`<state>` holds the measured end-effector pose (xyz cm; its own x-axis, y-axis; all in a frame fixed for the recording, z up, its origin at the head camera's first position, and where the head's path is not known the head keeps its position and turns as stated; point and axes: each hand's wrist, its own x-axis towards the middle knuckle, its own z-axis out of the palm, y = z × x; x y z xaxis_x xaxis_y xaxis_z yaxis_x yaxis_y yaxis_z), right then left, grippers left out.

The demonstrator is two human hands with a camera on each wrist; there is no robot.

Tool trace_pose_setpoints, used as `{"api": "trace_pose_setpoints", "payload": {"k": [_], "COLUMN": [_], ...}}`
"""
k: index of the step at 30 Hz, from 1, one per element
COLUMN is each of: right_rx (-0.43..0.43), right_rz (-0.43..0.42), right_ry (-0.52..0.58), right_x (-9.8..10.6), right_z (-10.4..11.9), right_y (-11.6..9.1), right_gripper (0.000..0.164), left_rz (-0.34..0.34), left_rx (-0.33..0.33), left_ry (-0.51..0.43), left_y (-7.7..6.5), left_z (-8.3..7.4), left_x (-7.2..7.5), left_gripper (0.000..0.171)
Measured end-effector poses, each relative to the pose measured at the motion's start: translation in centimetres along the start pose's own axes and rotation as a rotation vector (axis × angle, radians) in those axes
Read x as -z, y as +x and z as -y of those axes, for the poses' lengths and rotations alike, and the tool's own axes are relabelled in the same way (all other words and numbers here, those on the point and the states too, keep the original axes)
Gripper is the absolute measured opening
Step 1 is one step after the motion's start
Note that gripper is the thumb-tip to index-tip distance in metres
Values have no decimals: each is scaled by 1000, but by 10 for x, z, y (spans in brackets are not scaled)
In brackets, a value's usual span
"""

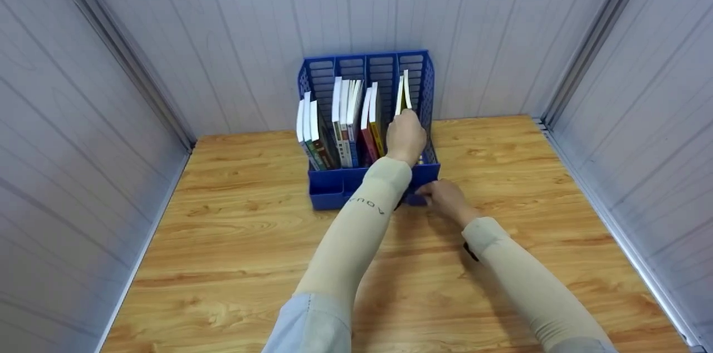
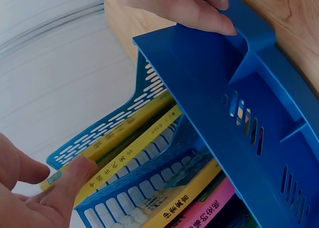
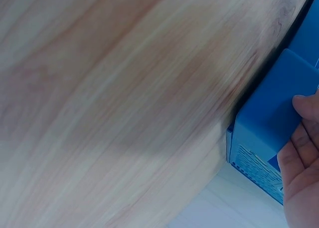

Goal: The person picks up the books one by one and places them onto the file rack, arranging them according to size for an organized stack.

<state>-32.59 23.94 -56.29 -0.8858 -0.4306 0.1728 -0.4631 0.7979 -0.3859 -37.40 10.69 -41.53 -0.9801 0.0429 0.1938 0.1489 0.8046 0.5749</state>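
A blue desktop book organizer (image 1: 328,181) stands against the back wall, with upright books in its compartments. My left hand (image 1: 406,136) reaches into the rightmost compartment. In the left wrist view, its thumb and fingers (image 2: 75,175) pinch the end of the outermost yellow book (image 2: 127,128). A second yellow book (image 2: 134,150) leans beside it. At the organizer's front right corner, my right hand (image 1: 445,200) grips the rim of the low front tray (image 3: 271,103). Its thumb lies on the tray's outer face in the right wrist view, and part of that hand is cut off by the frame.
More books fill the left compartment (image 1: 312,136), the second one (image 1: 345,119) and the third one (image 1: 373,119). The wooden tabletop (image 1: 234,241) spreads around the organizer. Grey panel walls (image 1: 239,35) enclose the back and both sides.
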Motion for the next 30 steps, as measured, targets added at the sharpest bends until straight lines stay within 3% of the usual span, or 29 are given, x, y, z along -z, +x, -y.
{"api": "trace_pose_setpoints", "payload": {"k": [10, 16, 23, 30], "right_rx": [-9, -8, -7, -44], "right_rz": [62, 92, 38, -4], "right_ry": [-1, 1, 46, 97], "right_x": [6, 13, 31, 57], "right_z": [-2, -2, 4, 12], "right_y": [4, 4, 2, 0], "right_gripper": [29, 27, 25, 27], "left_rz": [24, 30, 50, -20], "left_rx": [-38, -97, -112, -173], "left_ry": [-92, -74, -95, -94], "left_y": [-1, -3, -6, -10], "left_z": [5, 9, 17, 32], "left_x": [9, 15, 33, 53], "left_gripper": [28, 25, 23, 24]}}
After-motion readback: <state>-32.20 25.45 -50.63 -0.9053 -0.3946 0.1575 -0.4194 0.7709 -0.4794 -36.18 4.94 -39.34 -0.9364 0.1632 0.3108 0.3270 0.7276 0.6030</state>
